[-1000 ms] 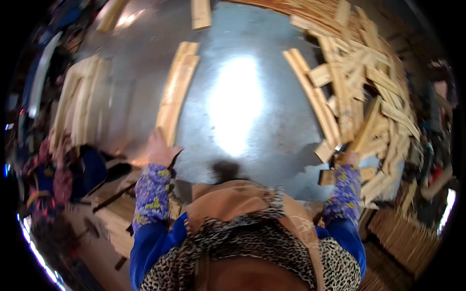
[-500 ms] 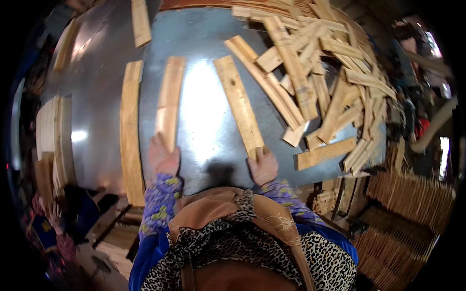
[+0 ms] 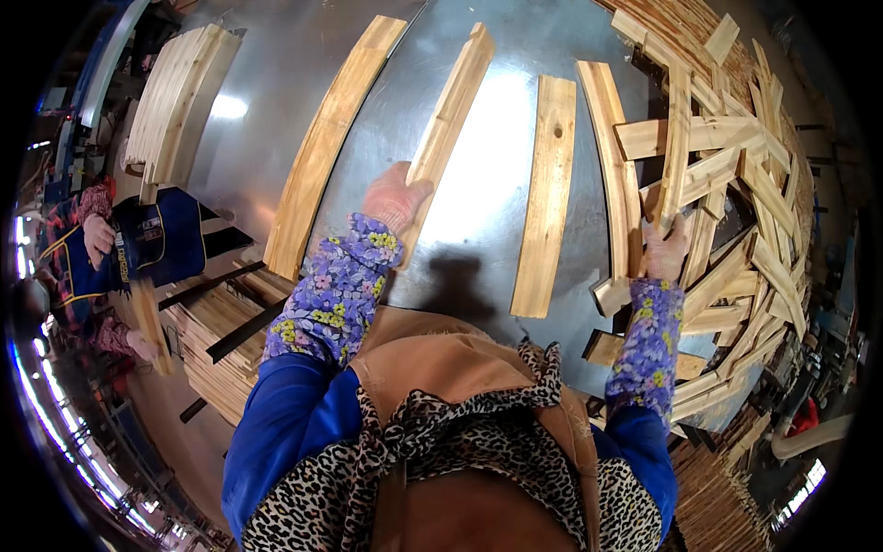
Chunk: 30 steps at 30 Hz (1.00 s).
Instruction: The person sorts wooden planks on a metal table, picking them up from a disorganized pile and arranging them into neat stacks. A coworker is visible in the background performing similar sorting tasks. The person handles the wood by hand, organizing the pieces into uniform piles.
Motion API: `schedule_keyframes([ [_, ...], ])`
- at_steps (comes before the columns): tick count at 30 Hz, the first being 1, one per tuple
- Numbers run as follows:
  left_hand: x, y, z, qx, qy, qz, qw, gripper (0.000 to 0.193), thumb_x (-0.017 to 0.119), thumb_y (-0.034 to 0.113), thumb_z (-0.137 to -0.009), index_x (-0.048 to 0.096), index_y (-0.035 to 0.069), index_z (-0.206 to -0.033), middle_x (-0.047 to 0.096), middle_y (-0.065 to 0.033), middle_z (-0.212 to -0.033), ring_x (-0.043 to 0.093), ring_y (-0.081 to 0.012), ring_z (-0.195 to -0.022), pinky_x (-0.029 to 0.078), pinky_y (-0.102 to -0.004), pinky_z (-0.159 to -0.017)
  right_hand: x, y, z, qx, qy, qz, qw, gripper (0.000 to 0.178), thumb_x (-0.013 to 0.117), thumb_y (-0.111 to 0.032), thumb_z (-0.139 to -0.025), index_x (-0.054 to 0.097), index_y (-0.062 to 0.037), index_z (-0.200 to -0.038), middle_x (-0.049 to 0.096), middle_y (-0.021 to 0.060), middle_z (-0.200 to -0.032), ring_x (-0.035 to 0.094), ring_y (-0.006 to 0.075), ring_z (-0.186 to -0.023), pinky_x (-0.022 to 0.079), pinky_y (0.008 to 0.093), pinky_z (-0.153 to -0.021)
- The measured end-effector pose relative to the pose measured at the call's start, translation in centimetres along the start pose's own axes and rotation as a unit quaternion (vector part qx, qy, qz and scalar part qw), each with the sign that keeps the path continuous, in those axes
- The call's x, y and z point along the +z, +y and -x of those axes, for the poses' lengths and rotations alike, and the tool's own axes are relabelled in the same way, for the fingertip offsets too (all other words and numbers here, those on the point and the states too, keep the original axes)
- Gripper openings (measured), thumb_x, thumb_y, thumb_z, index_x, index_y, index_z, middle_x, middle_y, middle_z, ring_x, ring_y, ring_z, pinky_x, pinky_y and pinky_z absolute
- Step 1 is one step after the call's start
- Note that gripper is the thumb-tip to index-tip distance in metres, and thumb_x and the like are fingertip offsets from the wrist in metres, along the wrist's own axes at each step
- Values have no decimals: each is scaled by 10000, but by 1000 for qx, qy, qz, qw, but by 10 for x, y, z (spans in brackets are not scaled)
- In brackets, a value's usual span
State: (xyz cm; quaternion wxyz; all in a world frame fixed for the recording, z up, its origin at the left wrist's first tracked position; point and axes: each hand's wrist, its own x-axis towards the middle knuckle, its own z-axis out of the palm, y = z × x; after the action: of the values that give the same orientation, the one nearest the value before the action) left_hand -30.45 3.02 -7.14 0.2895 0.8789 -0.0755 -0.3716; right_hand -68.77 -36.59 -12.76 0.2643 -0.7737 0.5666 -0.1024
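My left hand (image 3: 395, 198) is closed around the near part of a pale wooden strip (image 3: 452, 106), which slants away over the metal tabletop. My right hand (image 3: 664, 250) reaches to the right and grips the near end of another wooden strip (image 3: 678, 147) lying on top of a loose pile. Its fingers are partly hidden by the wood. Between my hands a knotted wooden strip (image 3: 545, 202) lies flat, touched by neither. Left of my left hand rests a longer wooden strip (image 3: 333, 143).
The jumbled wood pile (image 3: 727, 175) covers the right side of the metal table (image 3: 432, 276). A neat stack of strips (image 3: 184, 101) stands at the far left. Beside it a co-worker's hand (image 3: 98, 241) shows, with a board (image 3: 147, 317) below. More boards (image 3: 216, 354) lie under the table edge.
My right hand has let go of the knotted strip and moved right to a strip on the pile. My left hand keeps its strip, now slanted differently. The whole view has turned.
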Motion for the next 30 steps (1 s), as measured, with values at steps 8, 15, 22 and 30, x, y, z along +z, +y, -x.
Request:
schedule_keyframes([
  [8, 64, -23, 9, 200, 21, 48, 978, 935, 808, 313, -908, 404, -78, -1655, 523, -302, -1640, 532, -415, -1486, 398, -479, -1270, 69, -151, 175, 109, -141, -425, 887, 1012, 865, -195, -918, 296, -24, -1737, 342, 258, -1752, 453, 416, -1545, 484, 485, -1244],
  [15, 26, 17, 23, 52, -132, 414, 899, 786, 763, 140, -908, 482, -56, -1616, 743, -241, -1320, 737, -350, -1124, 594, -429, -1036, 131, -200, 212, -206, -161, -1, 965, 901, 736, -652, -950, 521, -64, -1598, 607, 337, -1488, 544, 524, -1420, 411, 585, -1216],
  [22, -148, -161, -11, 40, 74, 61, 995, 780, 750, 348, -960, 525, -22, -1608, 677, -239, -1463, 709, -342, -1253, 564, -449, -1089, 131, -176, 160, -17, -78, 144, 986, 835, 826, -403, -822, 549, -43, -1522, 619, 310, -1411, 563, 502, -1365, 484, 581, -1135],
  [30, -132, -143, -11, 225, 158, -125, 953, 683, 742, 438, -999, 604, 21, -1521, 582, -261, -1554, 520, -417, -1473, 395, -525, -1246, 202, -302, 206, -9, -70, -29, 997, 912, 857, -427, -830, 543, 13, -1565, 615, 316, -1491, 599, 465, -1368, 482, 529, -1201],
])
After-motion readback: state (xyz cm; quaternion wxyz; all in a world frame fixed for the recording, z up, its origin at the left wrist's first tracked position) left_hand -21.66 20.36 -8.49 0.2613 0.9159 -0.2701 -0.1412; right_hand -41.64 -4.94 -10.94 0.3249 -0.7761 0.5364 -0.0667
